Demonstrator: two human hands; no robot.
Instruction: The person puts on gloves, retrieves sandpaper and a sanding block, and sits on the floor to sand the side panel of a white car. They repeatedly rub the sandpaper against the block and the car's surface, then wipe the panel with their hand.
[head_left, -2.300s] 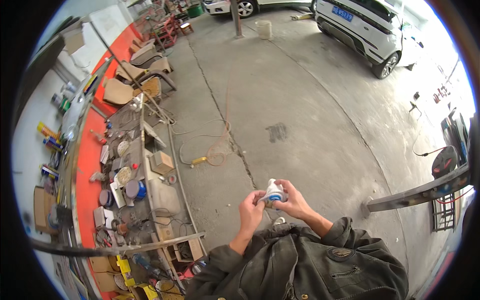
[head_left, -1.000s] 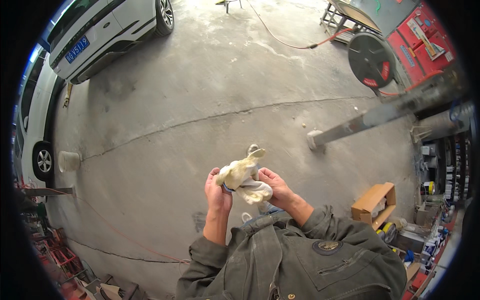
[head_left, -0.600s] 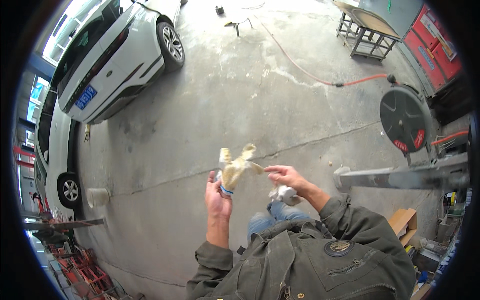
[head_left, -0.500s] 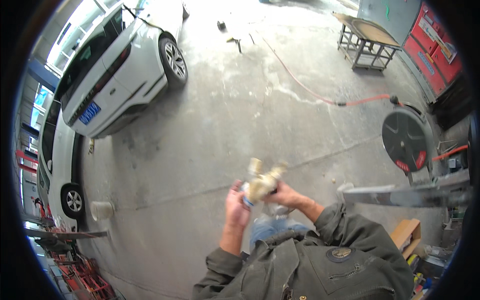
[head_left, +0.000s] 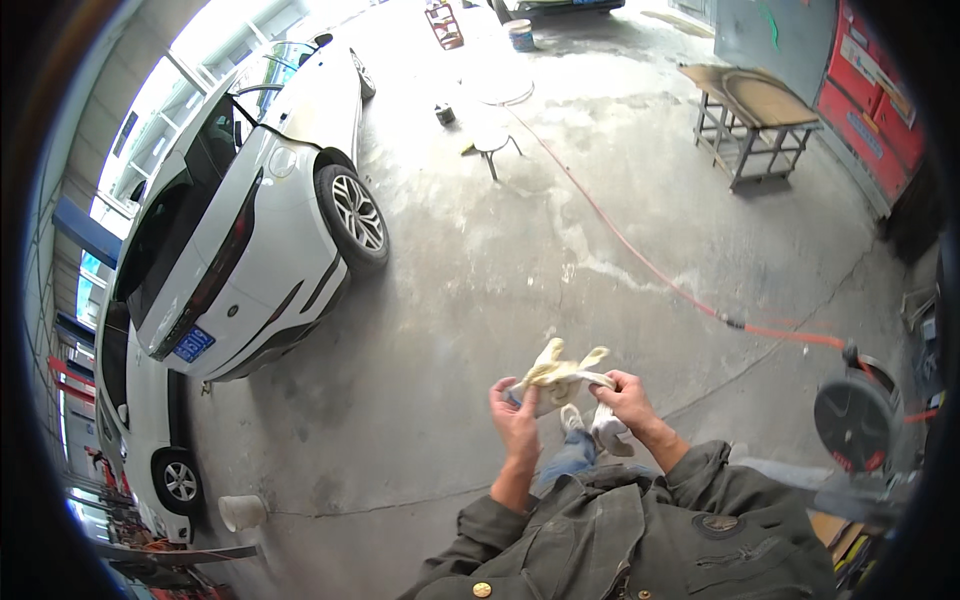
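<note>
In front of my body, a pale yellow work glove [head_left: 553, 378] is stretched between my two hands; whether it is one glove or a pair I cannot tell. My left hand [head_left: 515, 415] pinches its left edge between thumb and fingers. On the other side, my right hand [head_left: 634, 403] grips a whitish end of it. Some of the glove's fingers stick up and away from me. Both forearms wear dark olive jacket sleeves, and my shoes [head_left: 609, 434] show on the floor below.
A white car [head_left: 270, 200] stands at left, with a second car [head_left: 150, 440] behind it. A red hose [head_left: 640, 255] crosses the concrete to a hose reel [head_left: 853, 425] at right. A worn wooden-topped stand [head_left: 755, 98], a stool [head_left: 492, 143] and a white bucket [head_left: 242, 513] also stand about.
The glove was bunched and blurred between my hands; now it is spread wider. My right hand has moved outward to the right. The surroundings have shifted as I move forward.
</note>
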